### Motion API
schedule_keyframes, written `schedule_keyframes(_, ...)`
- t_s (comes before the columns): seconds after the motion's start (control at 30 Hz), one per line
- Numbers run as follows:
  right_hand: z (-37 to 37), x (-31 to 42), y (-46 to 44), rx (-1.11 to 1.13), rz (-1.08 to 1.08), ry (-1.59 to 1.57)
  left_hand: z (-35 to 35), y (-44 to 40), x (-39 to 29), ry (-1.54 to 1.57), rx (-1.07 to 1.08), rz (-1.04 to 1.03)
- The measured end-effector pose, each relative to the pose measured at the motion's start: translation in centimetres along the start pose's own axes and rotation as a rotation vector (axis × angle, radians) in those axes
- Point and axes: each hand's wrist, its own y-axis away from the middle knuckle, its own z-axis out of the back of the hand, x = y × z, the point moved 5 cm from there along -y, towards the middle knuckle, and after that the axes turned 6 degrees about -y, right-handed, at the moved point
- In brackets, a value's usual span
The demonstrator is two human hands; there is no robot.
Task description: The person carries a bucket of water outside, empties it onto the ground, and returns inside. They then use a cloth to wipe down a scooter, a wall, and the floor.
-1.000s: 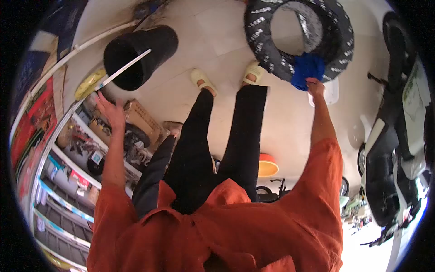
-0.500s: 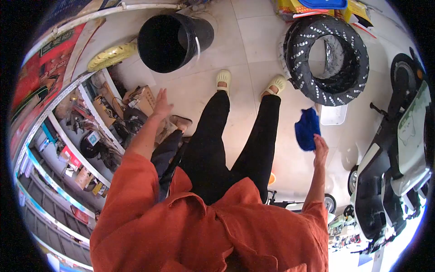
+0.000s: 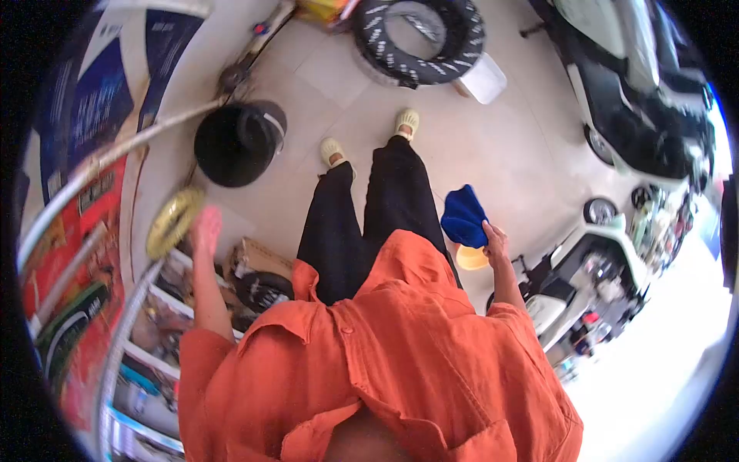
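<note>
My right hand (image 3: 496, 240) grips the edge of a blue cloth (image 3: 464, 217), which hangs out in front of it. Below the cloth an orange basin (image 3: 472, 258) shows partly, beside my trouser leg. On the other side my left hand (image 3: 205, 231) is raised, somewhat blurred, with its fingers loosely extended and nothing visible in them. Closest to it is a yellow ring-shaped thing (image 3: 157, 243) above the end of the shelving; whether the hand touches it I cannot tell.
A tall black bin (image 3: 269, 123) stands ahead on the left. Stacked tyres (image 3: 376, 45) and a white tray (image 3: 486, 79) are farther ahead. Scooters (image 3: 608, 92) line the right side. Cluttered shelves (image 3: 158, 296) and a cardboard box (image 3: 262, 258) lie to the left.
My view has turned, so the tyres and bin shift left and up. My left hand has come up near the yellow ring. The blue cloth stays in my right hand; the feet have stepped.
</note>
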Motion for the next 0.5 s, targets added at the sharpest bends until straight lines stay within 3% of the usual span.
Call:
schedule_keyframes(0.17,2.9,-6.3,1.6,-0.041,-0.114,-0.498,-2.5,2.3,5.5,-0.148,0.124,0.187)
schedule_keyframes(0.5,7.2,-15.9,-1.2,-0.082,-0.212,-0.711,-19.2,11.4,-1.3,-0.392,0.288,0.074)
